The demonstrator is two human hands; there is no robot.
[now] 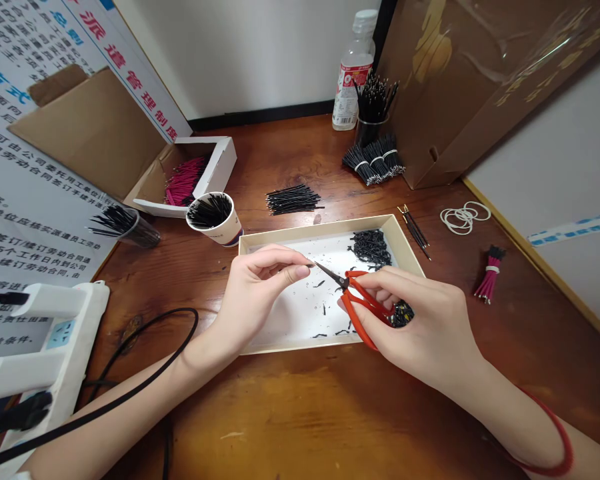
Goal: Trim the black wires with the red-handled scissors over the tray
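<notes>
My left hand (260,287) is over the left side of a shallow cream box (275,333), thumb and fingertips pinched together on a short dark wire (310,265) whose end just shows. My right hand (420,320) is wrapped round the red handles of a pair of scissors (347,283). Their narrow dark blades point left, with the tip right at the wire. Inside the box lie a heap of short black pieces (373,247) and scattered dark scraps. A second small heap of black and yellowish bits (403,313) shows partly behind my right hand.
Behind the box lies a row of black wires (293,199). A paper cup (220,227) of wires and an open carton (220,163) stand left; bundled black wires (375,162) and a bottle (353,73) stand behind. A black cable (180,347) crosses my left forearm.
</notes>
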